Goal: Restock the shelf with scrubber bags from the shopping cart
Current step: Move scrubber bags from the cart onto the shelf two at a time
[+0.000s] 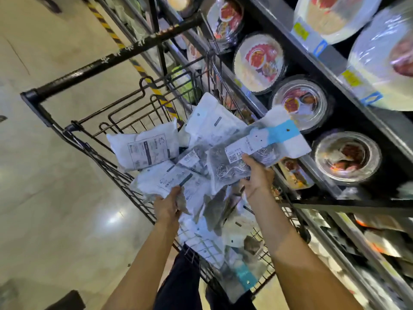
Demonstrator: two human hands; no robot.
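Observation:
A black wire shopping cart (67,90) stands below me, filled with several white and clear scrubber bags (145,148). My right hand (257,177) grips a clear scrubber bag (252,148) with a white header and a blue band, lifted above the cart and pointing toward the shelf (335,70) on the right. My left hand (169,204) pinches the lower edge of another white-labelled bag (178,182) that lies on the pile in the cart.
The dark shelf on the right carries round plastic-wrapped plates and bowls (259,61) with yellow price tags (300,30). A polished light floor (55,198) lies to the left, with a yellow-black striped line (105,25). My dark trousers (181,280) show under the cart.

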